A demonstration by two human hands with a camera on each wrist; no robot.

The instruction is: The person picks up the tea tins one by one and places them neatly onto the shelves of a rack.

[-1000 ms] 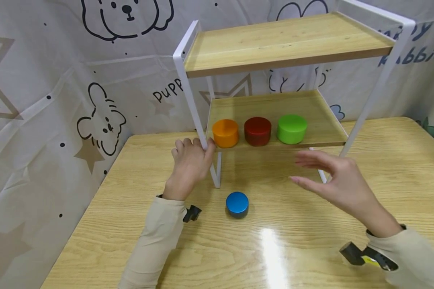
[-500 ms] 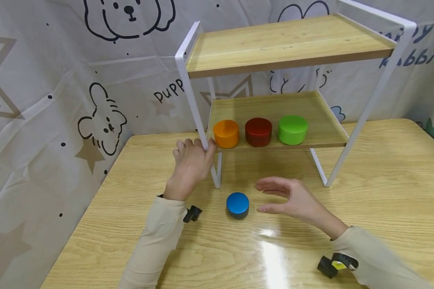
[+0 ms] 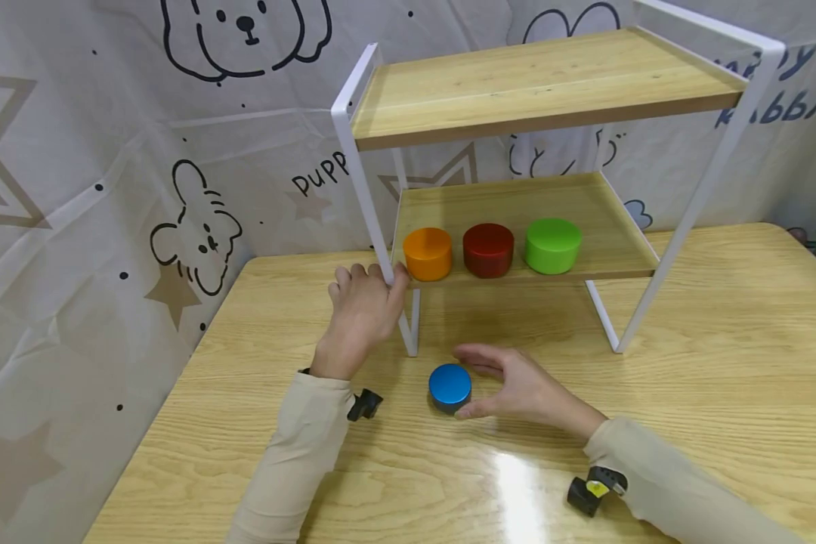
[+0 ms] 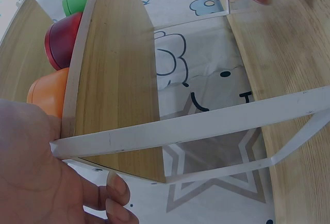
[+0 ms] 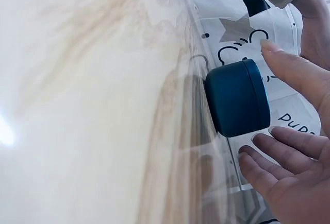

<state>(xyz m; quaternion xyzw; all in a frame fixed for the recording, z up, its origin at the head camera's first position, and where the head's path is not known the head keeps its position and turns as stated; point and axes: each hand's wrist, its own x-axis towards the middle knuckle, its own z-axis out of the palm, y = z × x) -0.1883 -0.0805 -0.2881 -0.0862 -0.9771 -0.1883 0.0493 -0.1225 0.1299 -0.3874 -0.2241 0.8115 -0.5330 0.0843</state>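
Observation:
A short blue round container [image 3: 450,385] with a lid seam stands upright on the table. Around its right side is my right hand [image 3: 517,385], thumb in front and fingers behind. In the right wrist view, gaps show between the container [image 5: 237,98] and the spread thumb and fingers of that hand [image 5: 294,167]. My left hand [image 3: 362,313] grips the front left post of a two-tier shelf [image 3: 551,87], with the thumb near an orange round container [image 3: 428,255]. In the left wrist view, the left hand's fingers [image 4: 116,198] curl beside the white post [image 4: 206,125].
On the shelf's lower board, a dark red round container [image 3: 488,250] and a green one [image 3: 553,246] stand in a row with the orange one. The shelf's white legs stand on the wooden table [image 3: 245,423]. A printed cloth [image 3: 109,151] hangs behind.
My right hand has moved left and down from near the shelf's right leg to the blue container. The left hand stays at the post, and the containers have kept their places.

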